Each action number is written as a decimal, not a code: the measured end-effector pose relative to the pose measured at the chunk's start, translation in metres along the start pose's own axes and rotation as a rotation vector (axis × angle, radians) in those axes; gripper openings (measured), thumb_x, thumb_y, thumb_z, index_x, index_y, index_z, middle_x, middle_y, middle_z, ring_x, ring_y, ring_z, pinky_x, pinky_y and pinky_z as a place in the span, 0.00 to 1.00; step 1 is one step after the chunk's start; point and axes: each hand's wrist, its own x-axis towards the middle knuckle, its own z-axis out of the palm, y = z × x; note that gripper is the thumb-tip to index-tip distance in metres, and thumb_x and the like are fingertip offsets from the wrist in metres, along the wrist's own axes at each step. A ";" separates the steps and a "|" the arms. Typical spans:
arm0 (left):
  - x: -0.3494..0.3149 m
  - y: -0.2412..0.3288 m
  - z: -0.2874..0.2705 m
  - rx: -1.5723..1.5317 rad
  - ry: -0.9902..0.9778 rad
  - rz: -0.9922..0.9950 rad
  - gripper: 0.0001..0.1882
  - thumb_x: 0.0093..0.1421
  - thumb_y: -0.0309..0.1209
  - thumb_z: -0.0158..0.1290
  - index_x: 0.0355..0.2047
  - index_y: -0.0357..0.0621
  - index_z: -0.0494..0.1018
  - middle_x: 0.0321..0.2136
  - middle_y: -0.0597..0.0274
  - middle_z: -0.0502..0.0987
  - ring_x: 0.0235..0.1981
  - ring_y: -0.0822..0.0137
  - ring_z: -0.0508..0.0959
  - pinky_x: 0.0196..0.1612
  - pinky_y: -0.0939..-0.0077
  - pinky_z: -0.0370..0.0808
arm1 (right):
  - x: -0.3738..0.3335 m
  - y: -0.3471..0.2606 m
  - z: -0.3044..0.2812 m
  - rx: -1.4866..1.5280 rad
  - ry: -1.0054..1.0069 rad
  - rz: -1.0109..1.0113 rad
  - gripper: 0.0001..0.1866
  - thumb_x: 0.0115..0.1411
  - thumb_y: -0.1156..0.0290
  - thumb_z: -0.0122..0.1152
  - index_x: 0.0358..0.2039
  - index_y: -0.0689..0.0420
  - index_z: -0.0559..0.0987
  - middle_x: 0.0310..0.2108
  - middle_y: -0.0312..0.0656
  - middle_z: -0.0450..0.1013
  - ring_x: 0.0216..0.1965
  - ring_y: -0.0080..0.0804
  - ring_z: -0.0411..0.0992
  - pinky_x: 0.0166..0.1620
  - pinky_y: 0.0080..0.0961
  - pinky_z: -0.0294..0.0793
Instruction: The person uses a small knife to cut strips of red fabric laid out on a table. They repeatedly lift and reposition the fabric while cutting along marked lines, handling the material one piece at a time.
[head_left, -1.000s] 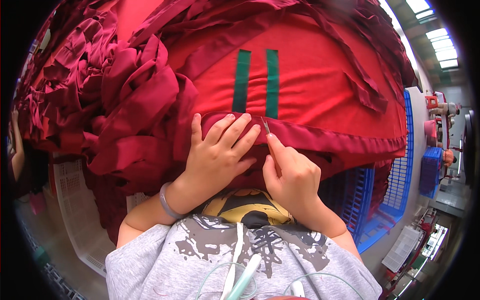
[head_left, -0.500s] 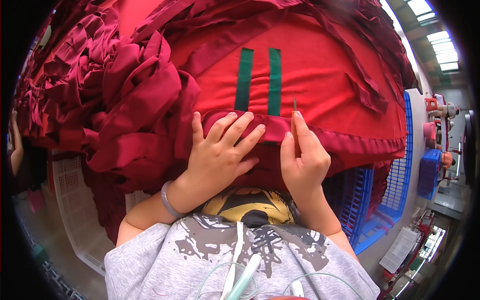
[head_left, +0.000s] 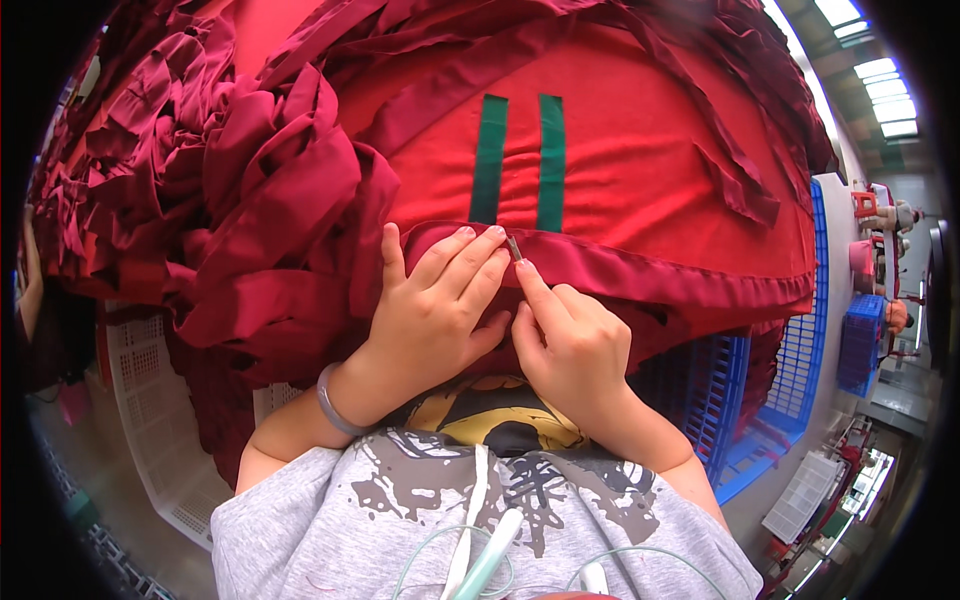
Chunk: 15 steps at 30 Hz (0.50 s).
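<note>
A dark red satin strip [head_left: 650, 272] runs along the near edge of the bright red cloth [head_left: 640, 140]. My left hand [head_left: 425, 305] lies flat on the satin with its fingers apart. Pinched in my right hand [head_left: 578, 345] is a slim pointed tool [head_left: 514, 248]; only its thin metal tip shows, close beside my left fingertips on the strip. What kind of tool it is I cannot tell. Just beyond my hands, two dark green bands, the left one [head_left: 488, 160] and the right one [head_left: 551, 160], lie upright on the red cloth.
Crumpled dark red satin [head_left: 270, 170] is heaped on the left. Loose satin strips [head_left: 735, 180] trail at the far right. Below the cloth's edge stand a white crate [head_left: 150, 410] on the left and a blue crate [head_left: 805, 350] on the right. Other people are in the distance at right.
My right hand has moved left with the tool, from beside the right green band to my left fingertips. My left hand stays in nearly the same spot, its fingers closer together.
</note>
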 end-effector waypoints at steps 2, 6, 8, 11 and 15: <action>0.000 0.000 0.002 0.003 -0.001 -0.003 0.26 0.54 0.44 0.58 0.51 0.48 0.74 0.56 0.67 0.73 0.57 0.67 0.71 0.67 0.34 0.30 | 0.001 0.000 0.003 0.010 0.026 0.004 0.20 0.51 0.74 0.63 0.47 0.59 0.81 0.18 0.35 0.66 0.17 0.29 0.68 0.20 0.26 0.66; 0.000 0.002 0.003 0.005 0.009 -0.017 0.26 0.54 0.45 0.56 0.52 0.48 0.74 0.56 0.67 0.73 0.57 0.68 0.71 0.66 0.32 0.30 | -0.003 0.001 0.015 0.046 0.081 0.033 0.21 0.53 0.74 0.62 0.49 0.60 0.80 0.18 0.36 0.66 0.16 0.30 0.68 0.20 0.28 0.67; 0.001 0.003 0.002 0.005 0.012 -0.015 0.26 0.53 0.43 0.58 0.51 0.48 0.73 0.56 0.68 0.72 0.57 0.67 0.70 0.67 0.35 0.31 | -0.004 0.003 0.018 0.037 0.134 0.046 0.21 0.54 0.74 0.62 0.50 0.62 0.79 0.18 0.37 0.66 0.16 0.31 0.67 0.20 0.29 0.67; 0.001 0.003 0.000 -0.001 -0.007 -0.011 0.26 0.52 0.41 0.60 0.51 0.48 0.73 0.57 0.68 0.72 0.57 0.67 0.70 0.68 0.36 0.32 | 0.000 0.011 0.016 0.039 0.280 0.057 0.21 0.55 0.76 0.61 0.51 0.64 0.78 0.18 0.38 0.66 0.16 0.33 0.67 0.20 0.31 0.68; -0.003 0.003 -0.001 -0.003 -0.025 -0.036 0.27 0.50 0.40 0.60 0.53 0.51 0.73 0.58 0.69 0.71 0.58 0.68 0.69 0.67 0.35 0.32 | 0.009 0.014 -0.004 0.091 0.269 0.044 0.20 0.53 0.78 0.62 0.49 0.63 0.79 0.16 0.38 0.63 0.15 0.33 0.66 0.20 0.30 0.67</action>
